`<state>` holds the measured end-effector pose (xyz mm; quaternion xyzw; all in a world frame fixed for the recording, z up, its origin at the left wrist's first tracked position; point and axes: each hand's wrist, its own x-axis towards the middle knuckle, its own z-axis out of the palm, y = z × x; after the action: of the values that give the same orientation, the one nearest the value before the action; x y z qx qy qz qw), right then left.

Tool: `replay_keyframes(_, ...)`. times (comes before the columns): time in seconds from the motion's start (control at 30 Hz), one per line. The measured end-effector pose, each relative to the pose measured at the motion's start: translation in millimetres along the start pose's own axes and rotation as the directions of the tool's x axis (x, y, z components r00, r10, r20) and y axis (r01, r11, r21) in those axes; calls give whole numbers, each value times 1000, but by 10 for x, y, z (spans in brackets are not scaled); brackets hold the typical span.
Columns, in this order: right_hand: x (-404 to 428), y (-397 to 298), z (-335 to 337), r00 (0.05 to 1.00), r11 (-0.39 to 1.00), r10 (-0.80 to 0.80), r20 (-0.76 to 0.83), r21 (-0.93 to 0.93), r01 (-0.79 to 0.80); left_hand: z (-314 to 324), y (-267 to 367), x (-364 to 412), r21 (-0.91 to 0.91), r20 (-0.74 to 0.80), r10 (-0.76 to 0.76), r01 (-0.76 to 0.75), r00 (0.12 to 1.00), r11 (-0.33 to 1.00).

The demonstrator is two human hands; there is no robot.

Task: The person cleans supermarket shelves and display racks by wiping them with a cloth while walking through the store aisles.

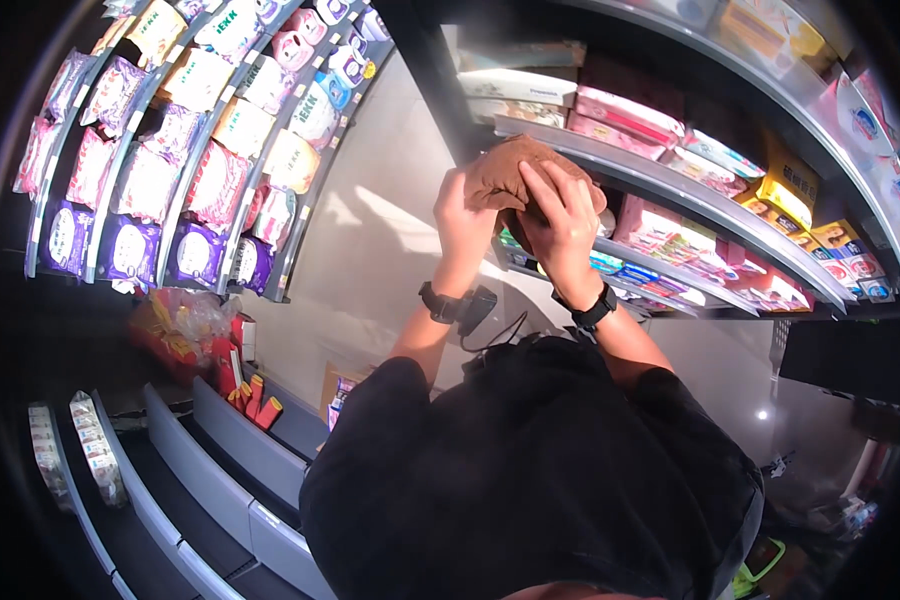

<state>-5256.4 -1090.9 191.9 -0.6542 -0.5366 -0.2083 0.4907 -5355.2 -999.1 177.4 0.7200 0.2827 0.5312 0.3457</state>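
Note:
A crumpled brown cloth [521,161] is held up in both hands in front of a shelf of boxed goods. My left hand [461,217] grips its left side, with the fingers partly hidden behind the folds. My right hand [562,214] presses on the cloth from the near side, its fingers bent over it. Just behind the cloth runs the metal edge of a shelf [645,176]. Pink boxes [630,116] lie on that shelf, and a yellow box [787,184] stands farther right.
Shelves [172,127] full of packaged wipes stand at the upper left. Grey shelving [210,465] fills the lower left, near a red box with plastic wrap [187,330]. The pale floor [382,172] shows between the shelf units. A black cable [495,337] hangs near my body.

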Motion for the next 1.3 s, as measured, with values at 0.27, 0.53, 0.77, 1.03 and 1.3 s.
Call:
replay_keyframes(0.27, -98, 77, -372, 999, 997, 30, 24, -69, -28, 231, -9, -107, -85, 102, 138, -129, 985, 988)
replay_keyframes(0.53, -340, 284, -1027, 975, 957, 190, -116, -198, -210, 835, 378, -304, -274, 270, 267, -192, 925, 942)
replay_keyframes(0.77, -315, 258, -968, 977, 949, 183, -114, -237, -205, 828, 281, -268, -279, 290, 259, -178, 921, 944)
replay_keyframes(1.03, -124, 104, -464, 998, 988, 66, -10, -137, -67, 343, 63, -95, -92, 122, 191, -180, 974, 979)
replay_keyframes(1.3, 62, -77, 11, 985, 997, 42, 166, 61, -52, -49, -195, -31, -64, -44, -65, 62, 997, 996)
